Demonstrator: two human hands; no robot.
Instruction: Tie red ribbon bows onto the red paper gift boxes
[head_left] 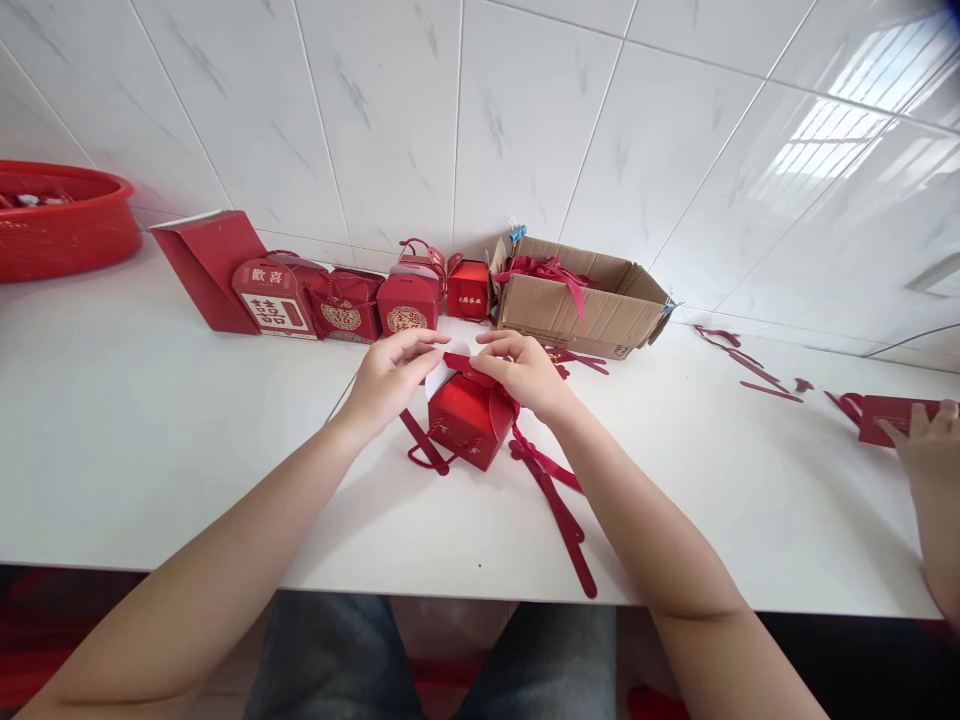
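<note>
A red paper box with flaps up stands on the white table between my hands. My left hand pinches the left end of a red top flap, thumb and fingers close together. My right hand grips the right side of that same flap. Twisted red cord hangs at the front left of the box, over a dark red paper strip. Red ribbon trails from its right side beside another long strip.
Finished-looking red boxes line the wall. A cardboard box holds red ribbon. A red basin stands far left. Paper scraps lie right. Another person's hand rests on a red piece at the right edge.
</note>
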